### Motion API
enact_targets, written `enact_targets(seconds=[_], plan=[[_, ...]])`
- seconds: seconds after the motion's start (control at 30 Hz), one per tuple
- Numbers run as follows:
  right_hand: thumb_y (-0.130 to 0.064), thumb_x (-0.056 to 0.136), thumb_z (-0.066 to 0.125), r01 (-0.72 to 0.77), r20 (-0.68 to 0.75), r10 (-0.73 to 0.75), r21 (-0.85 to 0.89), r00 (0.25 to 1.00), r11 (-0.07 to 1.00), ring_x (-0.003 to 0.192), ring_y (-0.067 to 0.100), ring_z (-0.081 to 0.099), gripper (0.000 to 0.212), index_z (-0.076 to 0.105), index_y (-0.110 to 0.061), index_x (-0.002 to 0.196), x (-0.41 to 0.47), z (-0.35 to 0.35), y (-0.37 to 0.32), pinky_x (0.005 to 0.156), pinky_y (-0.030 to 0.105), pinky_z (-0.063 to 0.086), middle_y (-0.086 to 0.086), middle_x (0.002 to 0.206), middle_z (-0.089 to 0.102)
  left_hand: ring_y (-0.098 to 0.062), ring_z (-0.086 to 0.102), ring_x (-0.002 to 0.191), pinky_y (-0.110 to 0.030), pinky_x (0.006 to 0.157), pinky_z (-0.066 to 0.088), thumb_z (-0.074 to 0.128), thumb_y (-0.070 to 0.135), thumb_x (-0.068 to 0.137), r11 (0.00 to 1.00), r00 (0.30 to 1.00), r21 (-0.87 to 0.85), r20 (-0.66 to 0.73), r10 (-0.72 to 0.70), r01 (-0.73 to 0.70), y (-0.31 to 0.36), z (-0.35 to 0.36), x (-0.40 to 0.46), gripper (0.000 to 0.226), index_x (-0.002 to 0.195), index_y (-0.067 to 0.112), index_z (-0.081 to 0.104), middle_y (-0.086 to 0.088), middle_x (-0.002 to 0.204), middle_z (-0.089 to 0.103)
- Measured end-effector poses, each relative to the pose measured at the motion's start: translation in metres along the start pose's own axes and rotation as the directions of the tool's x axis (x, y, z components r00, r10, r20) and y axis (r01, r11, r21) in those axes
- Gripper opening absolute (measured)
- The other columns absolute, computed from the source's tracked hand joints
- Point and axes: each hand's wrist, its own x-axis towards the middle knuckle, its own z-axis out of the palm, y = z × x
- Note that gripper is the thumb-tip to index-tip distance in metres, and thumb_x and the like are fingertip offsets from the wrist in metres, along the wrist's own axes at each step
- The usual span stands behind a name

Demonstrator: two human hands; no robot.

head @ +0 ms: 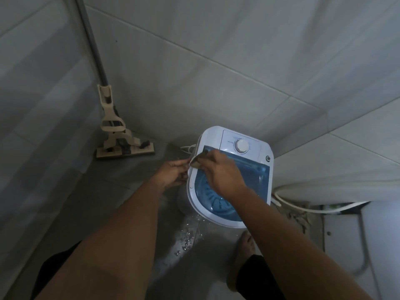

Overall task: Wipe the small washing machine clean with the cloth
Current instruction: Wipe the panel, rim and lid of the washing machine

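A small white washing machine [255, 148] with a see-through blue lid and a round white dial stands on the wet floor against the tiled wall. My right hand [220, 174] lies over the lid's left side and presses a small brownish cloth [197, 161] onto the machine's left rim. My left hand [173, 173] rests against the machine's left edge, fingers curled at the rim right beside the cloth. Whether it grips the rim or only touches it is unclear.
A beige flat mop [121, 139] with a grey pole leans in the left corner. A white hose [303, 204] curves along the floor to the right of the machine. Water drops [186, 237] lie in front of it. My bare foot [244, 245] stands close by.
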Motion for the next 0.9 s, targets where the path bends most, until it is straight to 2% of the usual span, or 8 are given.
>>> enact_targets(seconds=[0.1,0.3,0.47,0.53,0.67,0.73,0.83,0.9], plan=[[-0.024,0.092,0.069,0.071,0.054,-0.068,-0.045,0.996,0.996,0.106,0.034,0.063,0.039,0.068,-0.026,0.131,-0.022,0.001,-0.009,0.087,0.047,0.055,0.007,0.127,0.062,-0.017,0.061,0.077,-0.014,0.054,0.056,0.052,0.005,0.098,1.000,1.000,-0.006,-0.002,0.001,-0.001,0.003,0.002,-0.003,0.037,0.132,0.017,0.060,-0.014,0.106,0.065],[-0.029,0.093,0.065,0.214,0.074,-0.209,-0.062,0.975,0.975,0.101,0.030,0.062,0.035,0.069,-0.028,0.128,-0.052,0.005,-0.023,0.081,0.041,0.047,0.005,0.123,0.062,-0.028,0.051,0.091,-0.029,0.070,0.051,0.052,0.005,0.099,0.998,0.998,0.058,-0.051,0.038,-0.035,0.002,0.005,-0.001,0.036,0.133,0.011,0.060,-0.018,0.101,0.061],[-0.038,0.099,0.048,0.422,0.230,-0.410,-0.002,0.883,0.907,0.101,0.026,0.060,0.036,0.069,-0.032,0.127,-0.062,-0.003,-0.029,0.083,0.042,0.050,0.002,0.120,0.059,-0.024,0.056,0.087,-0.047,0.099,0.052,0.055,0.012,0.099,0.993,0.998,0.117,-0.060,0.037,-0.029,0.000,0.003,0.001,0.035,0.132,0.016,0.062,-0.015,0.100,0.067],[-0.037,0.101,0.045,0.376,0.170,-0.378,0.048,0.910,0.925,0.106,0.025,0.061,0.037,0.071,-0.032,0.127,-0.052,-0.009,-0.025,0.086,0.041,0.051,0.001,0.123,0.062,-0.023,0.059,0.087,-0.043,0.094,0.055,0.056,0.012,0.098,0.990,0.997,0.131,-0.055,0.050,-0.043,0.001,0.002,0.001,0.034,0.131,0.017,0.063,-0.015,0.105,0.070],[-0.028,0.100,0.055,0.100,-0.035,-0.098,0.044,0.995,0.994,0.108,0.031,0.063,0.034,0.070,-0.021,0.130,-0.018,-0.024,-0.011,0.088,0.044,0.056,0.009,0.124,0.062,-0.024,0.058,0.087,-0.025,0.070,0.055,0.059,0.013,0.097,0.993,0.998,0.111,-0.041,0.053,-0.049,0.004,0.005,-0.003,0.033,0.129,0.016,0.064,-0.014,0.103,0.068],[-0.026,0.099,0.058,0.022,-0.027,-0.021,0.021,0.999,1.000,0.107,0.034,0.062,0.033,0.070,-0.022,0.129,-0.007,-0.020,-0.010,0.088,0.047,0.056,0.010,0.123,0.061,-0.025,0.054,0.085,-0.021,0.064,0.054,0.059,0.013,0.097,0.993,0.998,0.103,-0.044,0.053,-0.048,0.004,0.005,-0.004,0.034,0.130,0.014,0.064,-0.015,0.098,0.064],[-0.027,0.099,0.056,0.075,0.080,-0.072,-0.040,0.994,0.996,0.113,0.033,0.059,0.038,0.065,-0.027,0.136,-0.014,0.000,-0.020,0.091,0.048,0.053,0.007,0.130,0.059,-0.020,0.059,0.079,-0.015,0.058,0.053,0.055,0.012,0.099,0.987,0.997,0.147,-0.044,0.065,-0.058,0.003,0.004,-0.003,0.034,0.131,0.017,0.062,-0.013,0.101,0.066],[-0.027,0.098,0.058,0.132,0.070,-0.128,-0.053,0.989,0.990,0.108,0.033,0.060,0.039,0.063,-0.026,0.137,-0.032,0.009,-0.026,0.086,0.046,0.051,0.006,0.130,0.059,-0.023,0.060,0.085,-0.018,0.062,0.055,0.054,0.010,0.099,0.986,0.996,0.157,-0.053,0.070,-0.061,0.004,0.003,-0.002,0.034,0.132,0.017,0.062,-0.013,0.102,0.067]])
